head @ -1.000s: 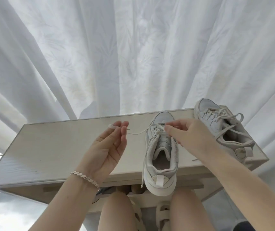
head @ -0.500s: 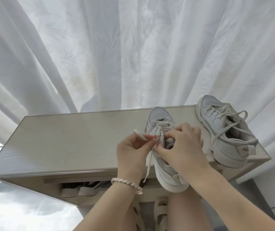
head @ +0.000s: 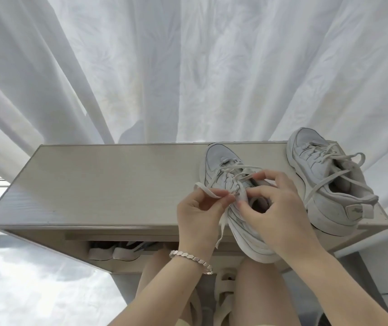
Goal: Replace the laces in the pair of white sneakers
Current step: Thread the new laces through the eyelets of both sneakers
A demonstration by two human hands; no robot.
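1. The lace is pinched by the left hand, drawn back in since its outward pull, and by the right hand at the eyelets.
2. The near sneaker (heel overhanging the worktop) is judged mid-threading.

White curtain, wooden bench, shelved shoes

1. The one head view looks forward and down from above the surface's near edge, close over the left hand and right hand.
2. It faces the curtain beyond the far edge.
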